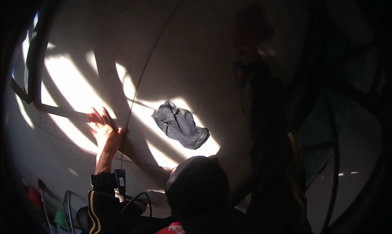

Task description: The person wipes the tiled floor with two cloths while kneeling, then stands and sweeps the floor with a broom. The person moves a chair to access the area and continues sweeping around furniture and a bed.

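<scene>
My left hand point(105, 131) is at the left with its fingers spread and nothing in it, over the pale tiled floor point(165, 71). To its right, apart from it, a crumpled dark grey cloth point(183, 125) lies in a patch of sunlight. My right arm reaches up the right side into deep shade. At its end my right hand point(251, 47) is a dim reddish shape; its fingers do not show clearly, and whether a dark red cloth is there I cannot tell. Each wrist bears a dark strapped device.
A dark rounded form point(197, 188) rises at the bottom middle, beside a bit of red fabric point(171, 228). Metal tubes point(69, 206) and green point(60, 218) and red things point(33, 197) stand at lower left. A dark frame point(27, 93) stands at far left; dark bars point(335, 148) cross the right.
</scene>
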Demonstrator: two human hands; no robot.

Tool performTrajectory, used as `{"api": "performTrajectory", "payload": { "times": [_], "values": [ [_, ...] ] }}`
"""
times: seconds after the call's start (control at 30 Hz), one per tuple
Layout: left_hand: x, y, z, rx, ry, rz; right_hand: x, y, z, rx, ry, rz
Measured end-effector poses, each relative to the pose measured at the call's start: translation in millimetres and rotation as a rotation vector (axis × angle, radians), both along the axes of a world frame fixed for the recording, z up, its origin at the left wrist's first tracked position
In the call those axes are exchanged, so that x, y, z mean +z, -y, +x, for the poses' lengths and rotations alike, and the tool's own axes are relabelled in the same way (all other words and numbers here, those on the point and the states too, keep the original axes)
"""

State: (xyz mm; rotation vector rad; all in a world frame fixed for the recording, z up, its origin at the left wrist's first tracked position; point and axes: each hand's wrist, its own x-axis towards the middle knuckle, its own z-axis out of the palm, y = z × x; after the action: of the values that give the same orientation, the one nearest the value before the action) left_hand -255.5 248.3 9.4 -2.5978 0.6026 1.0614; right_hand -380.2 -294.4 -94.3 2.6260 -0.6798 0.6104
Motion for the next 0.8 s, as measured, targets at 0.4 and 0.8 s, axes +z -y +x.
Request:
{"api": "performTrajectory", "payload": {
  "times": [0.4, 0.8],
  "values": [
    [-9, -6, 1, -0.051, 0.015, 0.016, 14, -115, 105, 0.039, 0.019, 0.376],
    [-16, -7, -3, -0.032, 0.094, -0.071, 11, -9, -4, -0.098, 0.201, 0.534]
  ]
}}
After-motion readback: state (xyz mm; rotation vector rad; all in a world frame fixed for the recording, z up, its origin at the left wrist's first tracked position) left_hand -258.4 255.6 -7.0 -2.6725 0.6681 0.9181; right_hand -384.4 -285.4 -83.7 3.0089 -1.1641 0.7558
